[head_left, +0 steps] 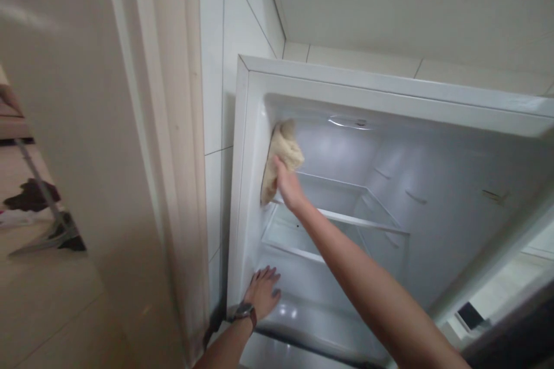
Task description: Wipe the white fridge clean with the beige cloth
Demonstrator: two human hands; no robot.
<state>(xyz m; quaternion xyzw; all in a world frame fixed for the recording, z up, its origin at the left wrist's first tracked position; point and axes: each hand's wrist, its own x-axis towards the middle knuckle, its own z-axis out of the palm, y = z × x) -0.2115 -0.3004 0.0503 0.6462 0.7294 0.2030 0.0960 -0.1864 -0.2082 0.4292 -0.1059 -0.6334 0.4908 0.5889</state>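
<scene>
Right hand: right hand (pixel 288 184) presses beige cloth (pixel 281 153) against fridge (pixel 251 127) inner left wall.
Left hand: left hand (pixel 263 291) spread flat on lower ledge.
Room: white wall tiles (pixel 236 17) behind.

Home kitchen: open white fridge (pixel 389 196), tiled wall (pixel 242 29), door frame (pixel 173 127) beside.

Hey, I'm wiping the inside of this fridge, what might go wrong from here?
The right hand presses the cloth to the left inner wall just above the glass shelf; a downward stroke may knock the shelf loose. The left hand rests flat on the glossy lower ledge and might slip if that surface is wet.
</scene>
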